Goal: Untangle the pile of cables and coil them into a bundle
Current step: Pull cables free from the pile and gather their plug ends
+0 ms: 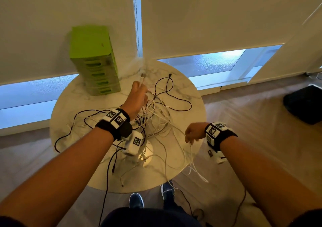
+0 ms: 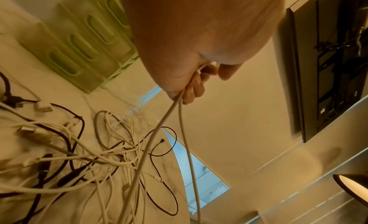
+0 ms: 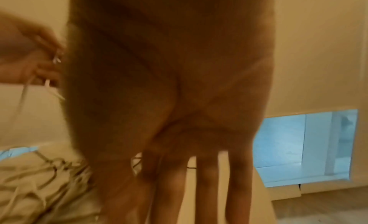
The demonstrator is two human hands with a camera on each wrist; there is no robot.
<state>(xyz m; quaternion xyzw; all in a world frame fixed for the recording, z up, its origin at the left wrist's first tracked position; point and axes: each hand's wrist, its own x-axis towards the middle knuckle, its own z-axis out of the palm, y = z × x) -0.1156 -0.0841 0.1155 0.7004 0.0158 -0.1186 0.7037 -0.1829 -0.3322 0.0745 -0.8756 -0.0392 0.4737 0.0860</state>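
A tangled pile of white and black cables [image 1: 156, 115] covers the round marble table [image 1: 73, 96]. My left hand [image 1: 137, 92] is raised over the pile's far side and grips a white cable [image 2: 185, 133], whose connector end [image 1: 142, 74] sticks up past the fist. Two strands drop from that fist [image 2: 197, 79] into the pile [image 2: 89, 156]. My right hand [image 1: 191, 134] hovers at the table's right edge and pinches a white cable strand [image 1: 191, 158] that hangs off the edge. The right wrist view is blurred; the hand [image 3: 169, 172] fills it.
A green drawer unit [image 1: 94, 59] stands at the table's back left, close to the left hand. Black cables [image 1: 106, 183] trail over the front edge toward the floor. My shoes [image 1: 136, 200] are under the table's near side. A black object [image 1: 303, 104] lies on the floor at right.
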